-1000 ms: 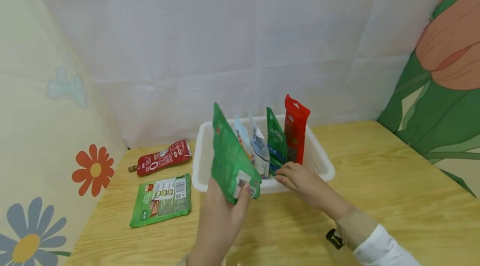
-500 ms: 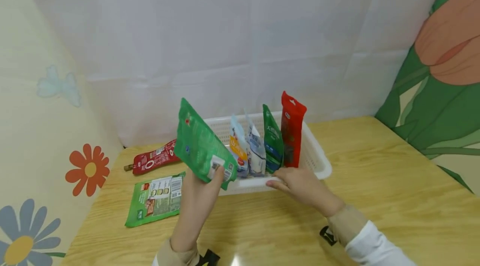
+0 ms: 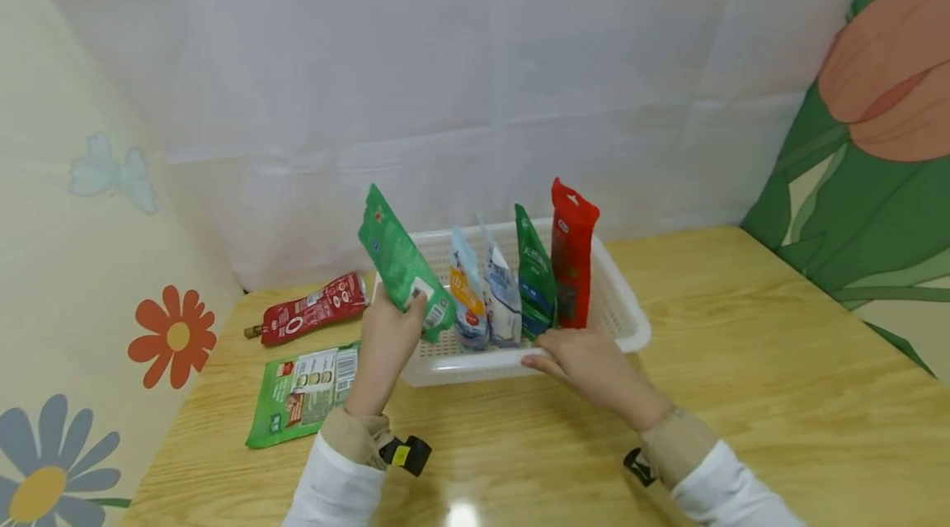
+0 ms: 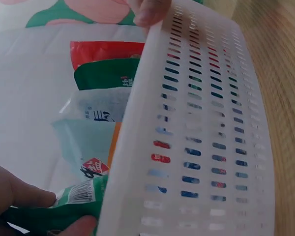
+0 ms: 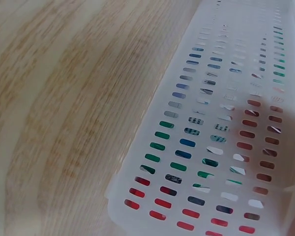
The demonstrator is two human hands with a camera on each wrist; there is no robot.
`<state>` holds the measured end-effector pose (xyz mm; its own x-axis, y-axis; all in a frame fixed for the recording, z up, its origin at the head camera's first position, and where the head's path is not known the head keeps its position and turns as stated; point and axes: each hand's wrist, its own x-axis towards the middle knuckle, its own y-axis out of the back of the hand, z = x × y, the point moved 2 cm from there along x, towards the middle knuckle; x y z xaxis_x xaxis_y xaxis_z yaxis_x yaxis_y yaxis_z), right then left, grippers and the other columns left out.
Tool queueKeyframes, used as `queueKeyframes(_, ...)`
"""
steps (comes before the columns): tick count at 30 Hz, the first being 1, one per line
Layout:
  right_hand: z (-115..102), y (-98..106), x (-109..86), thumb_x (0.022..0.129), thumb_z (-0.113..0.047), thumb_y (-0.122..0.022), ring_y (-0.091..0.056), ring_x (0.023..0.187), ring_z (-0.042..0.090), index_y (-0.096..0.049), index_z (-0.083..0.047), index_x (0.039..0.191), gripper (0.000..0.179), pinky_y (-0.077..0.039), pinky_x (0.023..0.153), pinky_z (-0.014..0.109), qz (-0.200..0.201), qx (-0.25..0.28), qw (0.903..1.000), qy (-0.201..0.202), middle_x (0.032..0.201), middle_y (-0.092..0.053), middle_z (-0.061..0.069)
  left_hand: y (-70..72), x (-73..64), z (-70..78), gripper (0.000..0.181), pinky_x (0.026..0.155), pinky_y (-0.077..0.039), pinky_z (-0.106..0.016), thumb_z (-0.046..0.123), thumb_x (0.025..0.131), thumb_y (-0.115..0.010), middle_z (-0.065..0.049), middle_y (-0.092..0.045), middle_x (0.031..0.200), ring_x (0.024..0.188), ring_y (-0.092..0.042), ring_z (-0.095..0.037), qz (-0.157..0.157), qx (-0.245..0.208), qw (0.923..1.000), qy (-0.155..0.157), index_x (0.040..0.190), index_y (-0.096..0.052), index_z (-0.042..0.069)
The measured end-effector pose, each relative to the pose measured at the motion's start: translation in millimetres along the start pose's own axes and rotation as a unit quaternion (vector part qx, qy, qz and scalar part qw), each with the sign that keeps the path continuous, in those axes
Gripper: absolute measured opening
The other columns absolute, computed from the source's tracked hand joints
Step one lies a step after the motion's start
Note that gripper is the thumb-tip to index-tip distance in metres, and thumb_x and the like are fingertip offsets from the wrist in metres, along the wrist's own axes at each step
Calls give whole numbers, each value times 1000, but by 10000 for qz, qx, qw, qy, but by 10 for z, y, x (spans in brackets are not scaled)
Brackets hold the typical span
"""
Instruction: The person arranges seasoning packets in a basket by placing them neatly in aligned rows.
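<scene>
Creased white sheeting [image 3: 334, 57] hangs behind a glossy wood-grain table [image 3: 742, 312], flanked by flower-patterned panels [image 3: 52, 247], as a person in white sleeves works over a rectangular white basket [image 3: 475, 364] of slotted, translucent plastic. The left hand [image 3: 387, 337] pinches a crimp-edged green packet [image 3: 401, 255] near its lower end, thumb over the printed face, holding it tilted at the basket's left end; whether its bottom touches the base cannot be told. The right hand [image 3: 590, 366] grips the front rim, thumb outside and fingers over the edge, partly hidden by the plastic. Inside, side by side, stand a pale blue and orange pouch [image 3: 469, 296], a white and blue pouch [image 3: 503, 296], a dark green pouch [image 3: 536, 275] and a tall, slim red packet [image 3: 573, 255] with a hang-hole; from the right wrist, their lower parts show only as colour through the slots. Left of the basket lie a red spouted pouch [image 3: 315, 312] and a flat green packet [image 3: 300, 395], its right edge cut off by the left arm. Most of the fine print is too small to read.
</scene>
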<state>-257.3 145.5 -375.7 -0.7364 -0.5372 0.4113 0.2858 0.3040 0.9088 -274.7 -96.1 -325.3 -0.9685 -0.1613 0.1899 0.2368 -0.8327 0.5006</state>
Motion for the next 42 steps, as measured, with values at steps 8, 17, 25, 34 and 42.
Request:
queueKeyframes(8,-19,18,15,96,-50,-44,-52,58,5,-55,-21,74,37,-42,56,25,1,-40,10000,77,63,-52,-11,-99,148,-76,29,60,-57,-34,14,94,-54,-28,-65,97,79,-67,-32,-296,594,9977,133,110,-49,-10)
queueKeyframes(17,0,-24,2,96,-48,-44,-52,58,5,-55,-20,75,37,-43,57,24,-81,-107,9999,99,64,-52,-11,-251,326,-228,17,61,-54,-36,8,88,-52,-17,-59,83,71,-60,-25,-524,827,9950,219,97,-50,-7)
queueKeyframes(25,-14,-16,15,97,-50,-40,-51,58,6,-54,-19,75,40,-41,57,24,-26,-91,9998,167,63,-51,-10,-334,389,-321,22,70,-55,-39,5,92,-50,-19,-57,87,78,-59,-26,-915,757,9925,292,106,-48,-12)
queueKeyframes(34,-38,67,32,98,-49,-39,-46,58,5,-52,-19,74,40,-37,55,23,-145,-70,9998,77,63,-46,-10,-382,428,-322,30,60,-51,-31,11,95,-45,-14,-52,82,70,-55,-21,-1563,1280,9793,111,110,-47,-16)
queueKeyframes(42,-40,42,32,98,-50,-37,-39,56,4,-48,-20,72,41,-32,54,20,-230,-6,9997,64,62,-42,-10,-398,355,-324,71,76,-53,-38,44,95,-50,-28,-58,118,95,-63,-31,-1580,1009,9796,725,134,-35,-13)
